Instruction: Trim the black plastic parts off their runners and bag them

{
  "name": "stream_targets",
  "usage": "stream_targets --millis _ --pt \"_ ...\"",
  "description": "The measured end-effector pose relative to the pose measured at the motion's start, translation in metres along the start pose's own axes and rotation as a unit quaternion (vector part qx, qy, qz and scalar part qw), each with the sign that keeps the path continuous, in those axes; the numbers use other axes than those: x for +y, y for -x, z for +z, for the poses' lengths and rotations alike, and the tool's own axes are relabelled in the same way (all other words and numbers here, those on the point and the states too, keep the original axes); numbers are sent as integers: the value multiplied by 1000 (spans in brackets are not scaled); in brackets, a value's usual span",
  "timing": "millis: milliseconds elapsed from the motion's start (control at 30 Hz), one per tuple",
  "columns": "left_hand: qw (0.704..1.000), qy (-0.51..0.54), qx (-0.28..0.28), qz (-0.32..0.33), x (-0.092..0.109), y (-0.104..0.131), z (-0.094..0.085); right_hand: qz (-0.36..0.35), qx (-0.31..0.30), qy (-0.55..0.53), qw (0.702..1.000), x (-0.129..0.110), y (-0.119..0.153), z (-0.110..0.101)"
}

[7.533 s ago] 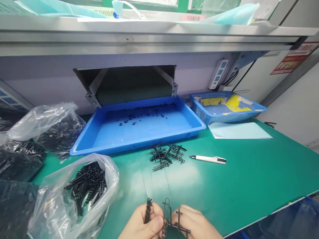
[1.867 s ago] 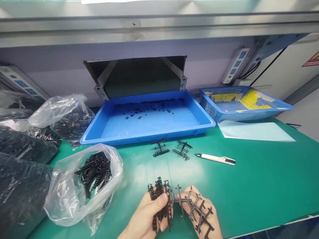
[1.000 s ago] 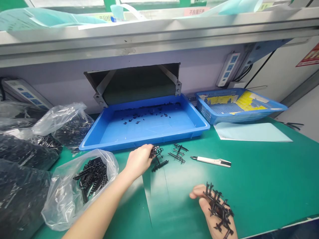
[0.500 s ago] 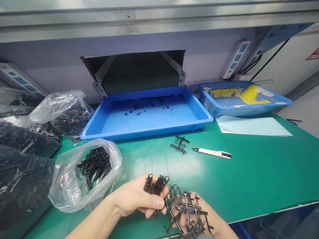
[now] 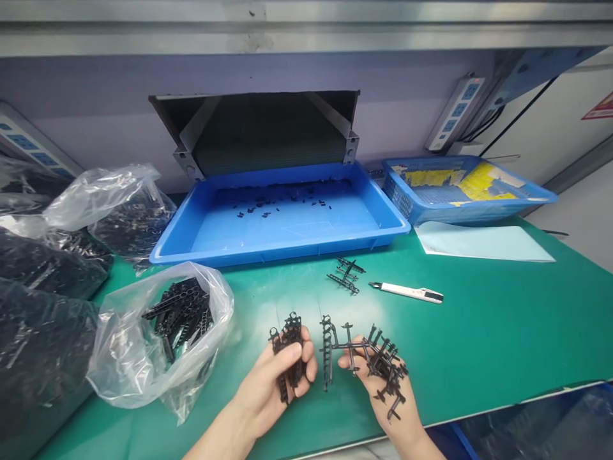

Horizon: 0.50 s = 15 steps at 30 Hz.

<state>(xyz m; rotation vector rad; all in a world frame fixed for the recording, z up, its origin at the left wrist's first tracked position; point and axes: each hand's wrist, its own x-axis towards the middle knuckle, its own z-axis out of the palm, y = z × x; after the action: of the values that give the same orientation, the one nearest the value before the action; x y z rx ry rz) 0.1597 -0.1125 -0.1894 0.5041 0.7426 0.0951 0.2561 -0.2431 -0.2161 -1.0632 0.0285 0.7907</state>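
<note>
My left hand [image 5: 261, 386] is closed round a bundle of black plastic ladder-like strips [image 5: 288, 342], thumb across the front. Black branched plastic sprues [image 5: 383, 361] lie tangled in my right hand [image 5: 400, 412], whose fingers curl beneath them and are partly hidden. From that hand one sprue reaches left, with a single ladder-like strip [image 5: 327, 354] upright at its end, between the two hands. Beyond them on the green table [image 5: 483, 326] rest another black sprue piece with strips [image 5: 347, 275] and a white-handled cutter-like tool [image 5: 407, 292].
An open plastic bag [image 5: 119, 358] of black strips stands left of my hands, beside larger filled bags [image 5: 43, 358]. A blue tray [image 5: 268, 252] with small black bits sits under a chute-like opening [image 5: 268, 131]. Back right are a blue basket [image 5: 460, 211] and pale paper sheets [image 5: 483, 243].
My hands have moved apart and slightly up. The strip bundle now stands upright in my left hand, and the sprue's end strip has come into plain view between my hands.
</note>
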Motion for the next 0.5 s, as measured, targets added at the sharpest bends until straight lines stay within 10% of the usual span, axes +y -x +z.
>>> stream_targets --millis 500 --pt "990 -135 4 -29 -11 0 14 -3 -61 19 998 -2 7 6"
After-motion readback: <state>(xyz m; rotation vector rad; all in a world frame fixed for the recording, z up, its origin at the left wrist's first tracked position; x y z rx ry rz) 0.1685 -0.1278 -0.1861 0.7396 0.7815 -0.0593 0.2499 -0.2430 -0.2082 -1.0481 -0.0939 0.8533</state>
